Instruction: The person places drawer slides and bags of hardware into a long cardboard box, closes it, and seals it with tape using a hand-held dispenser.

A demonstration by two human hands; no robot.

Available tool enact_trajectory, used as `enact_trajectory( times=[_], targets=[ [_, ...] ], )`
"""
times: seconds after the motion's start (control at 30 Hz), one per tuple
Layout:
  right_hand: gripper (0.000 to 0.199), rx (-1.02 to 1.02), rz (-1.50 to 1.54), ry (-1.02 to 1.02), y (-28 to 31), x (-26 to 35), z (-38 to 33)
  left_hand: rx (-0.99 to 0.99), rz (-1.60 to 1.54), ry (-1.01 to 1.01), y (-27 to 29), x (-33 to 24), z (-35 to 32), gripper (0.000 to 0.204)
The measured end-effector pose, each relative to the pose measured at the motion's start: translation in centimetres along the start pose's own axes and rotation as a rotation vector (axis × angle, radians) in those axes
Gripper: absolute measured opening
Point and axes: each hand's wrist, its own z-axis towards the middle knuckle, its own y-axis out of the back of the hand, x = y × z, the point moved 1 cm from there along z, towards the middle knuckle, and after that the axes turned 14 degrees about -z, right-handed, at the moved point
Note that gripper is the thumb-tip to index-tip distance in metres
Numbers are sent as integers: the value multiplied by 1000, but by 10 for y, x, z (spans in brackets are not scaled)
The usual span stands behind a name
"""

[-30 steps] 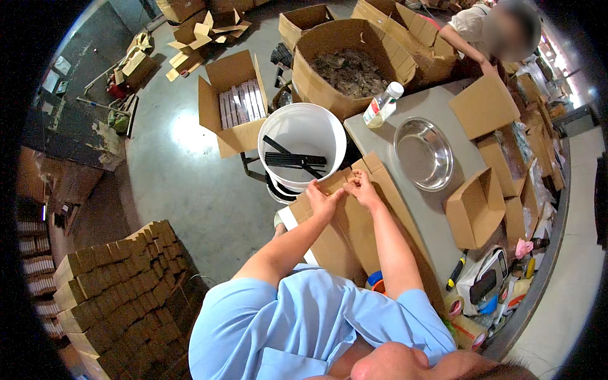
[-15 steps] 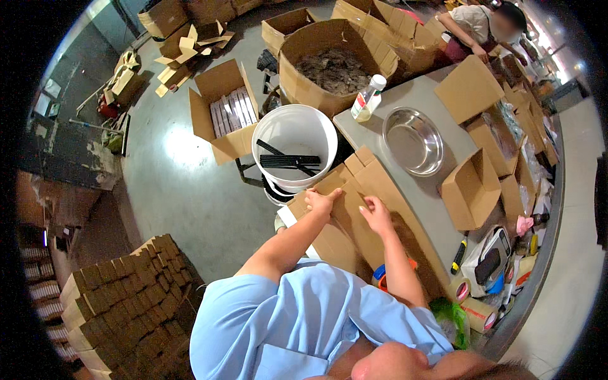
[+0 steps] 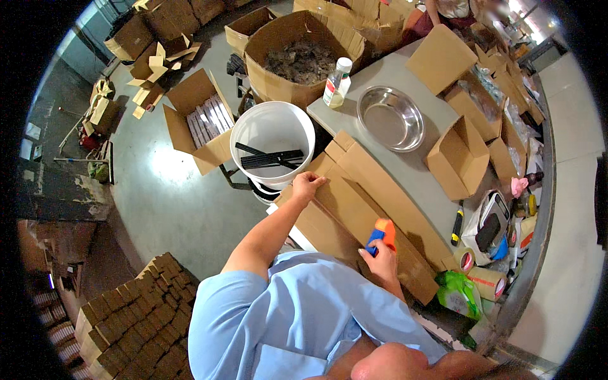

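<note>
A long brown cardboard box (image 3: 345, 199) with its flaps folded lies in front of me on the grey table (image 3: 437, 104). My left hand (image 3: 308, 187) is at the box's far left end, fingers closed on the flap edge there. In my right hand (image 3: 382, 261), near the close end of the box, is a blue and orange tape dispenser (image 3: 385, 235). It is raised over the cardboard, and my fingers wrap round its blue part. Whether tape hangs from it, I cannot make out.
Left of the box stands a white bucket (image 3: 272, 136) holding black strips. A steel bowl (image 3: 391, 119), a bottle (image 3: 337, 82), an open carton (image 3: 460, 158), a yellow-black cutter (image 3: 457, 223) and tape rolls (image 3: 486, 283) lie about the table. A co-worker (image 3: 437, 14) is at the far right.
My right hand has left the cardboard, drawn back toward me and picked up the tape dispenser. My left hand has moved slightly to the left along the box. The whole view has shifted.
</note>
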Motion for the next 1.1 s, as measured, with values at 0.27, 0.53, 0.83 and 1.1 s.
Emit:
enact_trajectory(
  times=[0.27,0.53,0.83,1.1],
  targets=[
    [55,-211,245,485,37,93,95,163,278,-78,13,-2,20,20],
    [57,-75,294,513,21,93,132,380,-855,554,33,-41,-6,22],
    [59,-34,303,540,26,88,136,319,-779,501,25,-60,-8,24],
    [55,29,194,503,45,71,112,398,-63,126,20,-17,15,27]
  ],
)
